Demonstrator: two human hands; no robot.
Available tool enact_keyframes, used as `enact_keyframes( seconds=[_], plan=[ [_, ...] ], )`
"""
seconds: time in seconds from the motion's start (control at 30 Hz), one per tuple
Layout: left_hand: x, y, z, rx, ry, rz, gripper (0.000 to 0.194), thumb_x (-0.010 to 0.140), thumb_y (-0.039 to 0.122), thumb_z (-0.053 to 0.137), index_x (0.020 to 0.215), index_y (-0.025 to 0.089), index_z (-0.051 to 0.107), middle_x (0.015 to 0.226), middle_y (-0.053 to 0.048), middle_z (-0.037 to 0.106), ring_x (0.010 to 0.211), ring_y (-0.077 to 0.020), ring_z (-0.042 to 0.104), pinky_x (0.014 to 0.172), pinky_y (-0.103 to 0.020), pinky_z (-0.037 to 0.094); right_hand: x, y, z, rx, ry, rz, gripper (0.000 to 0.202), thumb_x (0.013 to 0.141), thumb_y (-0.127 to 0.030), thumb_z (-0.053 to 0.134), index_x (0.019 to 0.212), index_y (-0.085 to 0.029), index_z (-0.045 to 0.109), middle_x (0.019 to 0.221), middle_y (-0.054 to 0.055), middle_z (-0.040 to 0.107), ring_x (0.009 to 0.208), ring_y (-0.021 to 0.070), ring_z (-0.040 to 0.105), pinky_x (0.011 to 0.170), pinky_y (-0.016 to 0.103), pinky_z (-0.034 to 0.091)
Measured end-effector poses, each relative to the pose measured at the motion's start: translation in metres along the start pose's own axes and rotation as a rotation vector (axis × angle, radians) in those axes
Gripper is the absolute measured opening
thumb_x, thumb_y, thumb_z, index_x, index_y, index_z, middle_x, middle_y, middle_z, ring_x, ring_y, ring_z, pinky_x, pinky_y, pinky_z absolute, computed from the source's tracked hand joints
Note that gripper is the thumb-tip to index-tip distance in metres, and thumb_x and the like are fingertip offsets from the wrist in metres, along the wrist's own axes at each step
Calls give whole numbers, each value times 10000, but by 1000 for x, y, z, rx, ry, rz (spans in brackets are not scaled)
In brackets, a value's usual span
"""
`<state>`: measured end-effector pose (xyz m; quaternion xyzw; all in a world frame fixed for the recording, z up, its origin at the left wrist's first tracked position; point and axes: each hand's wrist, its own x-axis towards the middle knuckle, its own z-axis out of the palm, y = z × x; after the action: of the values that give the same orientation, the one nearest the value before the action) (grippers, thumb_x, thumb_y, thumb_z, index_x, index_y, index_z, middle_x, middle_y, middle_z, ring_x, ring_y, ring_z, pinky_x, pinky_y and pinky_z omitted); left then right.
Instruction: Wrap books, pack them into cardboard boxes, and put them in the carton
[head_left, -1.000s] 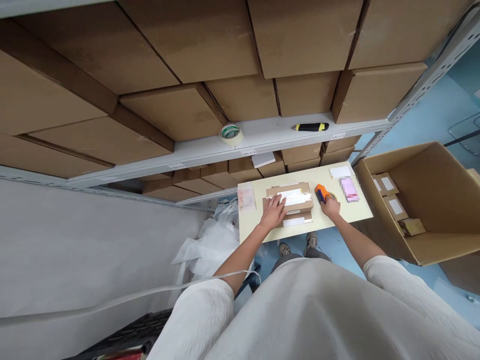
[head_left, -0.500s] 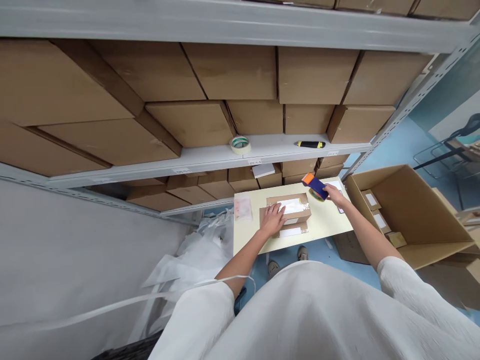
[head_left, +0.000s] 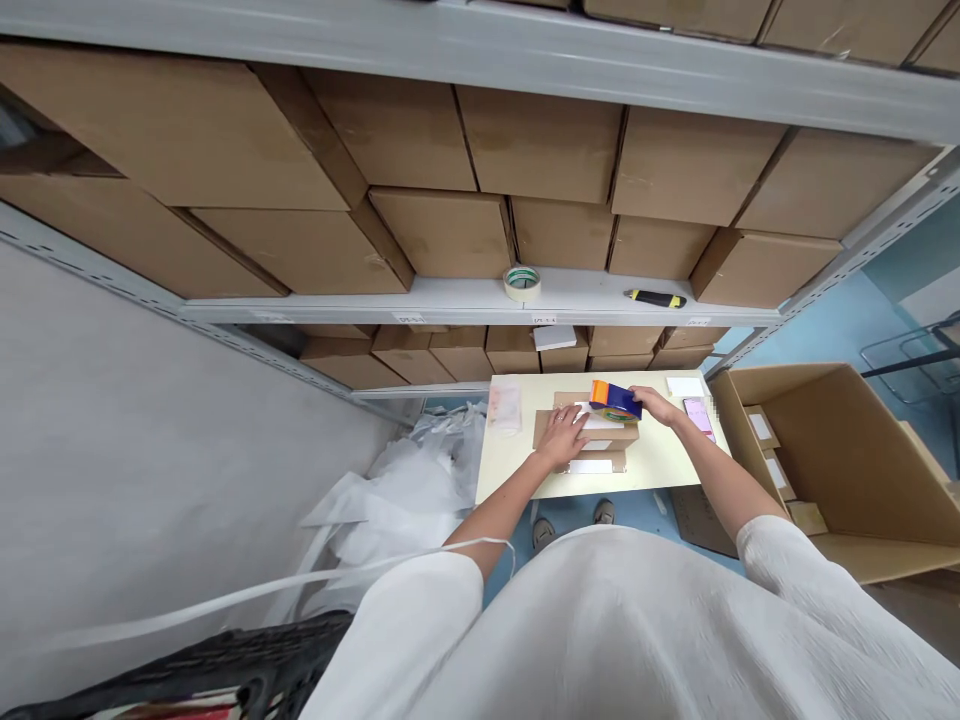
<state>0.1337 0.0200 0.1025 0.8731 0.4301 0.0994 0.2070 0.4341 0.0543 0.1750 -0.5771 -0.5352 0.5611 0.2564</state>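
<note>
A small cardboard box [head_left: 616,437] with white labels lies on the cream table top [head_left: 675,460]. Spread across its left part is my left hand [head_left: 562,437], fingers flat against the cardboard. My right hand [head_left: 655,404] is wrapped around the end of a blue and orange tape dispenser [head_left: 616,401]. The dispenser, with a roll of tape in it, is over the right part of the box; I cannot tell whether it touches. Closer to my body, another cardboard piece with a white label [head_left: 591,467] shows along the box's near side.
A pink-printed packet [head_left: 505,408] lies at the table's left, a phone [head_left: 698,416] at its right. On the shelf [head_left: 577,290] are a masking tape roll [head_left: 522,283] and a utility knife [head_left: 657,299]. A large open carton [head_left: 862,450] holding small boxes stands at right.
My right hand has carried the tape dispenser leftward, from beyond the box's right end to over the box. My left hand stays on the box. The whole view has shifted.
</note>
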Motion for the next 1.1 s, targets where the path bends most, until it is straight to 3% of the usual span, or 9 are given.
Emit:
enact_keyframes(
  seconds=[0.13, 0.3, 0.4, 0.5, 0.7, 0.93, 1.1],
  plan=[
    [4, -1, -9, -158, 35, -68, 517, 997, 313, 630, 1504, 215, 642, 1651, -150, 557, 1571, -338, 462, 1323, -578, 317, 2, 6, -12, -78, -44, -28, 233, 700, -469, 499, 787, -252, 507, 819, -8, 554, 828, 202, 491, 780, 297, 427],
    [30, 4, -32, -676, 235, -366, 354, 1058, 312, 547, 1364, 205, 689, 1379, -139, 754, 1276, -259, 714, 1113, -433, 557, 4, 8, -15, -87, -72, -51, 216, 701, -460, 496, 765, -254, 484, 817, -2, 552, 833, 209, 468, 771, 299, 406],
    [50, 12, -44, -1005, 210, -528, 279, 1020, 348, 654, 1259, 208, 681, 1154, -108, 821, 980, -202, 795, 912, -351, 623, 5, 7, -15, -112, -73, -54, 227, 700, -476, 494, 756, -257, 478, 807, -4, 546, 833, 212, 461, 771, 300, 404],
    [64, 21, -52, -1189, 182, -632, 277, 941, 334, 775, 1153, 187, 673, 1012, -103, 827, 853, -188, 795, 764, -303, 615, 5, 6, -16, -90, -75, -72, 226, 700, -478, 499, 737, -258, 463, 779, -13, 520, 806, 203, 452, 765, 304, 400],
    [71, 28, -59, -1262, 154, -680, 369, 762, 184, 883, 1061, 187, 668, 792, -27, 765, 725, -168, 748, 691, -281, 587, 1, -2, -18, -71, -110, -97, 211, 725, -453, 519, 714, -242, 525, 749, -25, 531, 792, 190, 483, 762, 300, 408],
    [70, 13, -60, -1175, 196, -653, 401, 714, 124, 828, 1064, 207, 650, 710, 23, 712, 624, -137, 665, 620, -248, 510, -6, -2, -9, -109, -105, -96, 273, 834, -500, 605, 859, -229, 628, 847, -9, 650, 845, 208, 584, 755, 296, 459],
    [70, 4, -62, -1185, 218, -692, 407, 685, 91, 821, 1020, 213, 626, 749, -5, 737, 665, -161, 708, 649, -264, 520, -12, 0, 1, -275, -128, -119, 603, 687, -489, 903, 1168, -232, 646, 1050, 23, 738, 953, 236, 662, 816, 297, 501]
  ],
)
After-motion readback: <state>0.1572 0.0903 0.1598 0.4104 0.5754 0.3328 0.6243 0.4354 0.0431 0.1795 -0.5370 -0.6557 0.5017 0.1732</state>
